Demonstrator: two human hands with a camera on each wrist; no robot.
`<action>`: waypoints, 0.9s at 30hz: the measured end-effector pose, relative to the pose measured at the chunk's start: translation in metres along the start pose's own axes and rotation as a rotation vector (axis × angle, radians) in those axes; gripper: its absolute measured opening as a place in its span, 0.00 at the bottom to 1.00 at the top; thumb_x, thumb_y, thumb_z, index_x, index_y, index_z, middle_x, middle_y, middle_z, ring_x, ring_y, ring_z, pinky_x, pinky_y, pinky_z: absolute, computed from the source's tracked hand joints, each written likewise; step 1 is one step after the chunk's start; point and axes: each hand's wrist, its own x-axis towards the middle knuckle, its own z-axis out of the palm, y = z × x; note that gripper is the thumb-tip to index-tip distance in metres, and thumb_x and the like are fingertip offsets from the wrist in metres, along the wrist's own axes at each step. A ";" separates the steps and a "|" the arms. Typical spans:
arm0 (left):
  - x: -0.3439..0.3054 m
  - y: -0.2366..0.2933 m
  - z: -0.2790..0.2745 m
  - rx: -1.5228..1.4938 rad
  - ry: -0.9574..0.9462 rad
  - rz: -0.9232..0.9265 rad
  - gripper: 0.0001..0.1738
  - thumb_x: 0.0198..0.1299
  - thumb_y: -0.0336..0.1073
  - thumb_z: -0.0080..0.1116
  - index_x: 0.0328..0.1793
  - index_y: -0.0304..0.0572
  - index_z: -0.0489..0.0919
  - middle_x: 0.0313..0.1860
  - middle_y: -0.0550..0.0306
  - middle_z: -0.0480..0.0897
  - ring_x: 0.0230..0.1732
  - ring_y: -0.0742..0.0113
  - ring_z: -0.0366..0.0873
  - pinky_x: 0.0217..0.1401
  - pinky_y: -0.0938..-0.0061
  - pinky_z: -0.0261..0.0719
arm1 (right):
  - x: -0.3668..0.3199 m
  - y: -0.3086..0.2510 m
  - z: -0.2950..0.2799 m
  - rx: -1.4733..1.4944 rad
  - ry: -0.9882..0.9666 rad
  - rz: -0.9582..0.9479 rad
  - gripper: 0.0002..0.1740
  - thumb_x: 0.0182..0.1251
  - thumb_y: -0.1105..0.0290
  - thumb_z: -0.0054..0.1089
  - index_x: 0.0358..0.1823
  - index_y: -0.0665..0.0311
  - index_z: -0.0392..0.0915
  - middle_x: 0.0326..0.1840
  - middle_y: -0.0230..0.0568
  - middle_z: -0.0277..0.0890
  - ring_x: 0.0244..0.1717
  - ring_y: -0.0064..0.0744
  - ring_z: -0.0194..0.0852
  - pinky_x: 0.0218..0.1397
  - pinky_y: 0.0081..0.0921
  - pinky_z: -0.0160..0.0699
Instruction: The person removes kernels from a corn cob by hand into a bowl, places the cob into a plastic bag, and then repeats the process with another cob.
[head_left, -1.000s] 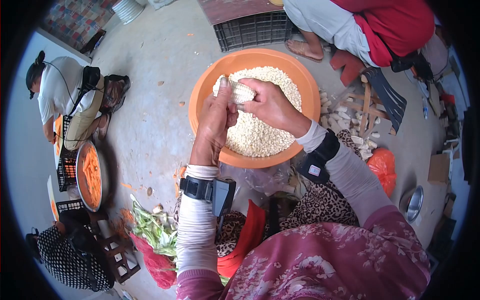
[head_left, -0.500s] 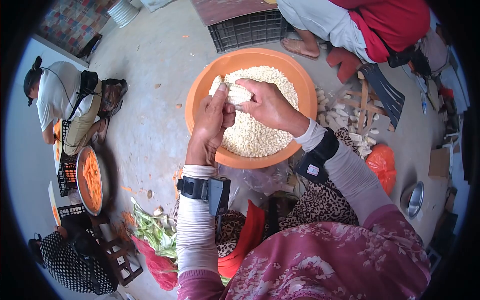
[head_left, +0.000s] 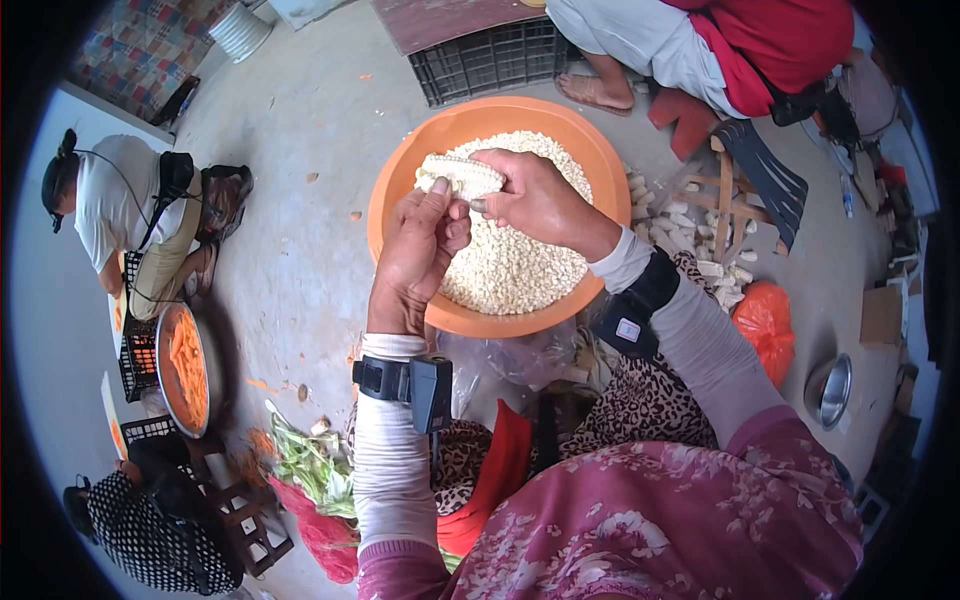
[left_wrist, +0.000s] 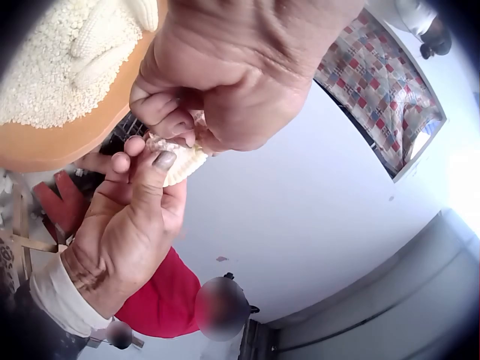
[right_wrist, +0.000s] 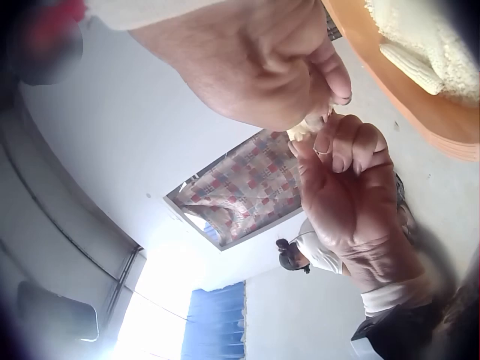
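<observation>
In the head view, a pale corn cob [head_left: 460, 176] lies between both hands above an orange tub [head_left: 392, 190] of loose white kernels [head_left: 515, 268]. My left hand [head_left: 415, 250] grips the cob's left end, thumb on top; my right hand [head_left: 545, 200] pinches its right end. The left wrist view has my left hand [left_wrist: 232, 75] large at the top, my right hand [left_wrist: 120, 236] below, and the cob [left_wrist: 184, 166] partly covered. Little of the cob [right_wrist: 301, 132] shows between my right hand [right_wrist: 255, 67] and left hand [right_wrist: 356, 199] in the right wrist view.
Stripped cobs [head_left: 680, 232] lie on the floor right of the tub, beside a low stool [head_left: 765, 185] and a red bag [head_left: 765, 330]. Behind stands a black crate [head_left: 490, 68] near a seated person [head_left: 780, 50]. At left, people sit by a basin of orange strips [head_left: 187, 368].
The cob now lies more level between the hands, and my left thumb has moved down toward its lower edge. The scene has shifted slightly in the head view.
</observation>
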 end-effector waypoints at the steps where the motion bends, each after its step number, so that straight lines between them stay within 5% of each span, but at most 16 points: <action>1: 0.000 0.000 0.000 -0.011 0.006 -0.003 0.17 0.68 0.47 0.46 0.36 0.39 0.70 0.22 0.61 0.72 0.22 0.77 0.63 0.23 0.85 0.62 | 0.000 -0.003 0.000 -0.009 0.006 -0.007 0.22 0.52 0.81 0.53 0.52 0.75 0.71 0.30 0.48 0.77 0.27 0.28 0.75 0.30 0.26 0.72; 11: 0.001 0.009 0.005 -0.158 0.195 -0.072 0.19 0.68 0.50 0.45 0.43 0.40 0.71 0.20 0.60 0.73 0.18 0.76 0.66 0.17 0.86 0.59 | 0.002 -0.002 0.009 -0.121 0.038 -0.006 0.22 0.53 0.79 0.56 0.52 0.76 0.70 0.33 0.51 0.77 0.34 0.33 0.79 0.37 0.28 0.76; 14: 0.003 0.009 0.003 -0.096 0.179 -0.073 0.18 0.67 0.49 0.47 0.41 0.40 0.71 0.20 0.60 0.73 0.18 0.75 0.67 0.17 0.86 0.59 | 0.004 0.002 0.008 0.008 0.005 -0.011 0.23 0.53 0.79 0.55 0.53 0.76 0.70 0.33 0.50 0.77 0.33 0.33 0.78 0.36 0.28 0.76; 16: 0.005 0.007 0.003 -0.124 0.194 -0.060 0.17 0.67 0.48 0.47 0.41 0.40 0.71 0.20 0.60 0.73 0.18 0.76 0.67 0.17 0.86 0.59 | 0.003 -0.006 0.006 0.238 -0.026 0.159 0.23 0.53 0.79 0.55 0.53 0.76 0.70 0.33 0.50 0.77 0.33 0.33 0.78 0.36 0.28 0.76; 20: 0.004 0.010 0.008 -0.122 0.207 -0.068 0.17 0.68 0.48 0.47 0.40 0.41 0.72 0.21 0.60 0.73 0.18 0.76 0.68 0.17 0.86 0.60 | 0.005 -0.006 0.006 0.255 0.000 0.165 0.23 0.52 0.78 0.56 0.53 0.76 0.70 0.34 0.51 0.78 0.33 0.33 0.79 0.36 0.27 0.76; 24: 0.003 0.011 0.004 -0.168 0.086 -0.056 0.17 0.67 0.49 0.47 0.45 0.42 0.71 0.25 0.59 0.74 0.22 0.73 0.68 0.20 0.84 0.61 | 0.006 0.002 0.008 -0.035 0.064 0.038 0.23 0.52 0.77 0.57 0.52 0.75 0.71 0.36 0.52 0.78 0.34 0.34 0.79 0.37 0.27 0.77; 27: 0.005 0.009 0.009 -0.120 0.291 -0.064 0.19 0.67 0.52 0.46 0.40 0.43 0.73 0.23 0.61 0.74 0.19 0.77 0.68 0.17 0.87 0.60 | 0.005 -0.001 0.012 -0.069 0.074 0.028 0.23 0.52 0.76 0.58 0.52 0.74 0.71 0.36 0.52 0.78 0.35 0.36 0.80 0.37 0.28 0.77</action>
